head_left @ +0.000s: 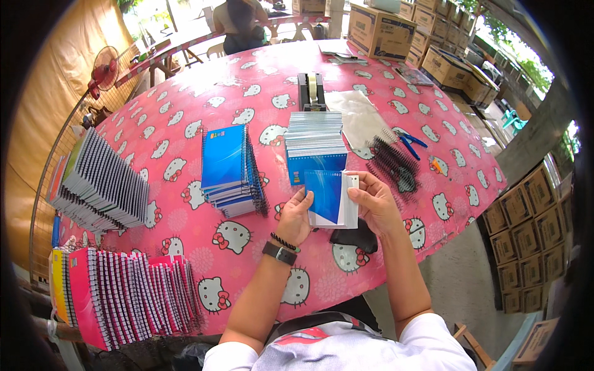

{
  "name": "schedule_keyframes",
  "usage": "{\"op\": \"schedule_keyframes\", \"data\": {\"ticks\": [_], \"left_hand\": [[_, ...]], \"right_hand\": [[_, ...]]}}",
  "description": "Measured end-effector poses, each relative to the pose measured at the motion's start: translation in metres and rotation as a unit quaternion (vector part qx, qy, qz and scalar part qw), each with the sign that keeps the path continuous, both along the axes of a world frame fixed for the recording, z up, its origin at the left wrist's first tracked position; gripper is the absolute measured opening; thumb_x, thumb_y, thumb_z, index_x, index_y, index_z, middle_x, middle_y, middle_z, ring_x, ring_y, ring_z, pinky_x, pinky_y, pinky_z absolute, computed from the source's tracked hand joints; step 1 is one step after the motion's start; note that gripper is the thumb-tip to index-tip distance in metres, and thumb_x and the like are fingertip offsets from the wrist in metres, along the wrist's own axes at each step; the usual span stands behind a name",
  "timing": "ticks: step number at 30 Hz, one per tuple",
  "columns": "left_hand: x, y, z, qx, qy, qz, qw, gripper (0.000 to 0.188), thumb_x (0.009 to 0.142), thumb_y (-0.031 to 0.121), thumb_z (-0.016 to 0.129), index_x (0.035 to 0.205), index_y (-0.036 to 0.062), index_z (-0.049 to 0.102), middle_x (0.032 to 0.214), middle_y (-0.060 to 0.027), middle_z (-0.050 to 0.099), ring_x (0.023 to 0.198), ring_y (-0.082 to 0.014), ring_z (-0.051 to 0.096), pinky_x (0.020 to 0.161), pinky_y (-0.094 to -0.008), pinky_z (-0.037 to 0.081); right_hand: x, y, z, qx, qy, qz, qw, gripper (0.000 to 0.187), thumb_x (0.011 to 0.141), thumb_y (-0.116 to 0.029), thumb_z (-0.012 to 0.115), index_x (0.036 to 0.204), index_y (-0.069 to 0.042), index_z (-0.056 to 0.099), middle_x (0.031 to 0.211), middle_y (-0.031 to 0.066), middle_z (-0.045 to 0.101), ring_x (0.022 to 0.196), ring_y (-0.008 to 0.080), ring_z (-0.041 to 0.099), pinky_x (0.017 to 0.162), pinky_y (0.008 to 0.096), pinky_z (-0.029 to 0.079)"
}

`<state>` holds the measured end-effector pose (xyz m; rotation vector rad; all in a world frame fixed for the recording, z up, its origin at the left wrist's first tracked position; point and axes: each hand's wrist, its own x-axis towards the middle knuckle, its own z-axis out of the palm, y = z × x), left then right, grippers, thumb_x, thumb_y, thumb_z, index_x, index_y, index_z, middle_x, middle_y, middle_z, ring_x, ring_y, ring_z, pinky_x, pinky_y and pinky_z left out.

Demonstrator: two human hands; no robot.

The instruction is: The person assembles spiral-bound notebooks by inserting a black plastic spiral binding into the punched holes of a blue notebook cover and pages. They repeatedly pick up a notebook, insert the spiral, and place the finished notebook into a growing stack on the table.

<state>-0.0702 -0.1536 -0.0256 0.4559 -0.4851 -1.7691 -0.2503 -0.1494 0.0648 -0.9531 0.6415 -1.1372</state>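
Note:
Both my hands hold a small unbound notebook (324, 196) with a blue cover, white pages and a row of punched holes along its top edge. My left hand (296, 217) grips its left side. On the right side, my right hand (374, 199) pinches the white pages by the upper corner. Just beyond lies a long stack of punched, unbound notebooks (314, 133) with a blue cover at its near end. Left of that is a pile of blue spiral-bound notebooks (224, 157). Loose black binding coils (396, 166) lie to the right, beside blue-handled pliers (409, 145).
A tape dispenser (311, 91) stands behind the stack, near a pale sheet (359, 117). Rows of pink spiral notebooks (133, 297) and other spiral notebooks (105, 182) occupy the left side. A black item (356, 238) lies under my hands. Cartons (380, 31) stand at the back right.

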Motion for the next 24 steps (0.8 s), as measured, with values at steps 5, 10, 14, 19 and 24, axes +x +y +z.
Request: {"op": "schedule_keyframes", "data": {"ticks": [5,10,14,19,24], "left_hand": [[0.001,-0.001,0.001,-0.016,0.002,0.004,1.0,0.023,0.094,0.014,0.057,0.116,0.0057,0.055,0.111,-0.0054,0.063,0.099,-0.0152,0.061,0.087,-0.0339,0.052],[-0.002,0.002,0.005,0.003,0.021,-0.01,1.0,0.024,0.094,0.014,0.058,0.116,0.0053,0.055,0.111,-0.0057,0.063,0.099,-0.0154,0.061,0.088,-0.0344,0.051],[-0.002,0.003,0.006,-0.002,0.032,-0.021,0.999,0.025,0.093,0.014,0.058,0.116,0.0049,0.055,0.112,-0.0062,0.063,0.101,-0.0157,0.061,0.09,-0.0345,0.05],[-0.004,0.002,0.004,0.002,0.017,-0.011,1.0,0.025,0.093,0.014,0.058,0.117,0.0044,0.055,0.113,-0.0066,0.063,0.102,-0.0161,0.061,0.091,-0.0346,0.05],[-0.004,0.004,0.005,0.001,0.003,-0.007,1.0,0.026,0.094,0.014,0.058,0.117,0.0039,0.055,0.112,-0.0064,0.063,0.101,-0.0158,0.06,0.091,-0.0346,0.049]], "right_hand": [[0.003,0.006,0.008,0.0,0.032,-0.024,0.999,0.039,0.083,-0.01,0.069,0.117,0.001,0.054,0.099,0.0077,0.064,0.084,0.0112,0.064,0.069,0.026,0.056],[0.001,0.007,0.008,0.0,0.02,-0.027,0.999,0.039,0.083,-0.01,0.069,0.117,0.002,0.055,0.099,0.0078,0.064,0.084,0.0113,0.064,0.07,0.0255,0.055],[0.0,0.008,0.007,-0.004,0.011,-0.03,0.999,0.037,0.083,-0.009,0.068,0.117,0.001,0.055,0.099,0.0079,0.064,0.084,0.0106,0.064,0.069,0.0242,0.054],[-0.002,0.01,0.011,-0.045,0.094,-0.061,0.993,0.035,0.084,-0.008,0.065,0.117,0.001,0.056,0.097,0.0069,0.065,0.081,0.0092,0.063,0.068,0.0218,0.053],[-0.004,0.013,0.019,-0.06,0.14,-0.066,0.986,0.036,0.084,-0.008,0.066,0.117,0.0,0.056,0.095,0.0067,0.065,0.08,0.0093,0.063,0.067,0.0219,0.052]]}}
